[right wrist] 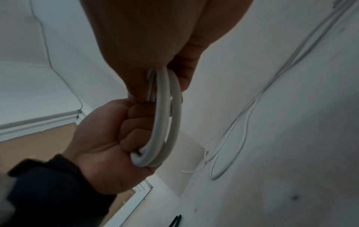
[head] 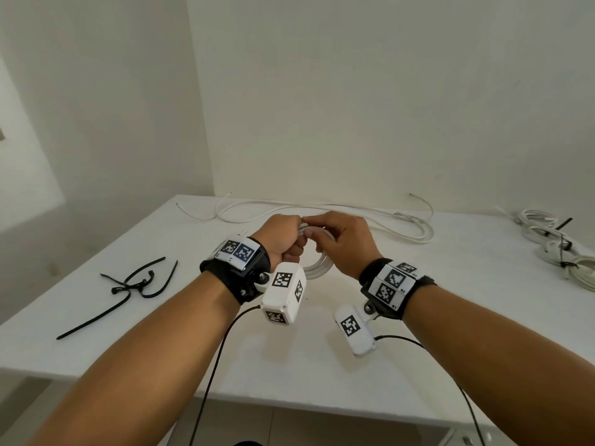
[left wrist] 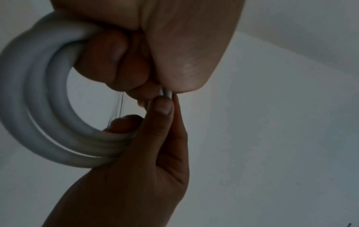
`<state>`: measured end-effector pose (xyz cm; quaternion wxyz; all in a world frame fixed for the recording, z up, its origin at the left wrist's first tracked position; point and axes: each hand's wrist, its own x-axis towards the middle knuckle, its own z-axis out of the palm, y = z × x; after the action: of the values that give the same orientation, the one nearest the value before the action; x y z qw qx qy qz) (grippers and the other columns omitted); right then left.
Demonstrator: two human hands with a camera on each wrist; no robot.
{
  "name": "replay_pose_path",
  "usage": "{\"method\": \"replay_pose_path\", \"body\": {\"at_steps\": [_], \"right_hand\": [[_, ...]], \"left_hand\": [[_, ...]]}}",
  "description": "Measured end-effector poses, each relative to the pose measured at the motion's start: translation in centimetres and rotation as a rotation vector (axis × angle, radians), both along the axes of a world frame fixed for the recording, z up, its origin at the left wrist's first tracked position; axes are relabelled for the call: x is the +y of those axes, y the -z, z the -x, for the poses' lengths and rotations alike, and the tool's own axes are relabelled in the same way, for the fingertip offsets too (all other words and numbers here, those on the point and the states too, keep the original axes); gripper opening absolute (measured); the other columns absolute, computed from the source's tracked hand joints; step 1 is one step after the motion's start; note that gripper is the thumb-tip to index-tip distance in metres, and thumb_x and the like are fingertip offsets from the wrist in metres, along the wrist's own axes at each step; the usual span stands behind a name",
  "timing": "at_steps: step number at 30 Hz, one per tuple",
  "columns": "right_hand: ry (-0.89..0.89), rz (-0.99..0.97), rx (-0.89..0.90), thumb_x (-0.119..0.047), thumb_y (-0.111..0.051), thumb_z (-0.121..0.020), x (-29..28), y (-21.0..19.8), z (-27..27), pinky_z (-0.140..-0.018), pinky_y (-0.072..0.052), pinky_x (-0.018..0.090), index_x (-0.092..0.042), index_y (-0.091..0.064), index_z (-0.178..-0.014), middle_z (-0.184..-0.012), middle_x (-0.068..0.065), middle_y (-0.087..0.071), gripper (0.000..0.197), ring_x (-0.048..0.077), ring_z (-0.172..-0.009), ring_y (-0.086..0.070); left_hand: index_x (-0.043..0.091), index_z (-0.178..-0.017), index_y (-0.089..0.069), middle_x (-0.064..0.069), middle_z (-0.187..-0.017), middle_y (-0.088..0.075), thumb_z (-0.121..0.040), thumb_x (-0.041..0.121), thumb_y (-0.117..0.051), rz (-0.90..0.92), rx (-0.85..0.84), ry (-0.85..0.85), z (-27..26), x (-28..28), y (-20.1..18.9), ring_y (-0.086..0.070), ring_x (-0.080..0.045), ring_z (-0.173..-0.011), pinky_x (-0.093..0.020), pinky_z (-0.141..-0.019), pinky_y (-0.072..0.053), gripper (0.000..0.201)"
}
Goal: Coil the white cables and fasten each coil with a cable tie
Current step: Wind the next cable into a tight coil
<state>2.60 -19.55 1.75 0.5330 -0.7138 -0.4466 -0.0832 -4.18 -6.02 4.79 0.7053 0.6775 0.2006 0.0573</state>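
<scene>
Presently both hands meet over the middle of the white table (head: 418,317), raised off its surface. Left hand (head: 283,235): fingers curled tight into a fist around one side of a small coil of white cable (head: 317,267); in the right wrist view the loops pass through that fist, several turns lying side by side. Right hand (head: 343,241): thumb and fingertips close on the top of the same coil, pinching the strands right where they leave the left fist; the other fingers curl loosely behind. The two hands touch at that point.

Coil position: it hangs below and between the hands, its lower arc showing at roughly 6 o'clock of the grip, standing roughly upright rather than lying flat. Whether it touches the table I cannot tell.

Loose white cables (head: 322,210) lie uncoiled along the far edge, at 12 o'clock from the hands, well apart from them. Black cable ties (head: 138,281) lie scattered at about 9 o'clock, left of the left forearm, untouched. Finished coils (head: 553,243), bound with black ties, sit at about 3 o'clock near the table's right edge.
</scene>
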Motion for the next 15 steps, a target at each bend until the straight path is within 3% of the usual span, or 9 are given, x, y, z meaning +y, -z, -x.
{"method": "replay_pose_path", "body": {"at_steps": [3,5,7,10,15], "right_hand": [[0.025,-0.019,0.106,-0.020,-0.073,-0.087,1.7,0.1,0.6,-0.058,-0.049,0.026,-0.022,-0.074,-0.090,-0.077,-0.007,-0.071,0.003,0.013,-0.054,-0.059],[0.028,-0.012,0.125,-0.022,-0.071,-0.089,3.2,0.1,0.9,-0.055,-0.047,0.026,-0.023,-0.066,-0.079,-0.073,-0.007,-0.069,0.011,0.013,-0.052,-0.057],[0.031,-0.001,0.119,-0.022,-0.070,-0.089,4.8,0.1,1.3,-0.056,-0.043,0.023,-0.026,-0.059,-0.072,-0.067,-0.011,-0.064,0.020,0.005,-0.052,-0.054],[0.032,-0.007,0.135,-0.022,-0.070,-0.087,7.0,0.1,2.2,-0.057,-0.041,0.020,-0.025,-0.055,-0.069,-0.065,-0.012,-0.061,0.023,0.001,-0.052,-0.052],[-0.082,-0.075,0.229,-0.017,-0.071,-0.089,10.2,-1.0,3.1,-0.052,-0.041,0.027,-0.010,-0.057,-0.073,-0.061,0.002,-0.059,0.023,0.014,-0.048,-0.049]], "left_hand": [[0.016,-0.059,-0.039,0.002,-0.046,-0.030,-0.089,0.003,-0.031,0.038,0.027,-0.001,0.7,0.6,0.0,-0.018,-0.009,-0.036,-0.017,-0.039,-0.015,0.034],[0.017,-0.062,-0.037,0.003,-0.045,-0.029,-0.089,0.004,-0.032,0.061,0.036,-0.022,1.4,1.4,0.0,-0.018,-0.009,-0.036,-0.017,-0.038,-0.015,0.031],[0.019,-0.061,-0.035,0.003,-0.046,-0.028,-0.101,0.020,-0.035,0.093,0.047,-0.040,1.9,2.4,0.0,-0.018,-0.010,-0.035,-0.017,-0.036,-0.016,0.039],[0.018,-0.061,-0.034,0.003,-0.045,-0.028,-0.104,0.045,-0.032,0.101,0.069,-0.070,2.6,4.1,-0.1,-0.019,-0.011,-0.034,-0.017,-0.036,-0.016,0.051],[0.017,-0.064,-0.044,0.002,-0.045,-0.035,-0.103,0.046,-0.035,0.242,-0.018,-0.026,4.6,7.7,-0.4,-0.027,-0.010,-0.033,-0.017,-0.039,-0.021,0.049]]}}
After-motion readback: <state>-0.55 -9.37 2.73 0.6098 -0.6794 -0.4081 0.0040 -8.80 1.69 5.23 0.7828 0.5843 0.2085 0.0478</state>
